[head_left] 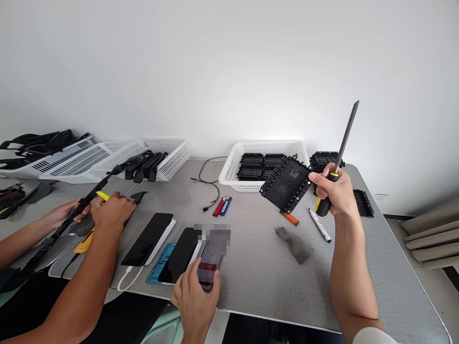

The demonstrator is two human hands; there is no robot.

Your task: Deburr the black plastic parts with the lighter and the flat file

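Note:
My right hand (339,191) is raised over the table, closed around the black and yellow handle of a file (346,138) whose blade points up. Between its thumb and fingers it also pinches the corner of a black plastic panel (287,184) with toothed edges. At the front edge, my left hand (197,298) has thumb and fingers on opposite sides of a smartphone (211,260), whose screen is lit and partly pixelated. Beside that lies a dark phone (179,255), partly over a blue packet (156,272). A grey rag (296,244) and a marker (320,225) lie below the panel.
A white basket (229,167) holds several black panels; more panels (364,203) lie at right. Lighters (222,206) and a cable (204,177) lie mid-table. At left, a co-worker's hands (113,210) hold a long black part near more baskets (175,160).

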